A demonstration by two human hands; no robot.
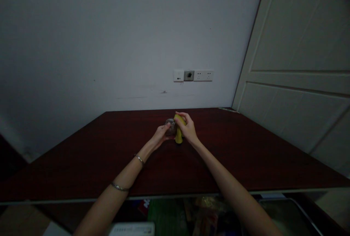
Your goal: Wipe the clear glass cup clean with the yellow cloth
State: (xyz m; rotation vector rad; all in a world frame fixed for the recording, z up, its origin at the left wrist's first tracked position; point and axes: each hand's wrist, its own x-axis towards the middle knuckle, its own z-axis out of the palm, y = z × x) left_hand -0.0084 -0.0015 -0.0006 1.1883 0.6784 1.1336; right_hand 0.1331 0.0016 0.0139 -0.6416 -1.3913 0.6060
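Observation:
Both my arms reach out over a dark red-brown table point(109, 156). My right hand point(188, 128) is closed around a yellow object point(178, 137), held upright just above the tabletop. My left hand point(160, 137) pinches a small greyish, shiny thing point(171, 126) pressed against the yellow object's left side. What the grey thing is I cannot make out in the dim light. Two thin bracelets sit on my left forearm point(120, 187).
A white wall rises behind the table with a row of sockets and a switch point(193, 75). A pale panelled door point(298, 72) stands at the right. Below the table's front edge lie assorted packets point(175, 214) and a white box point(132, 229).

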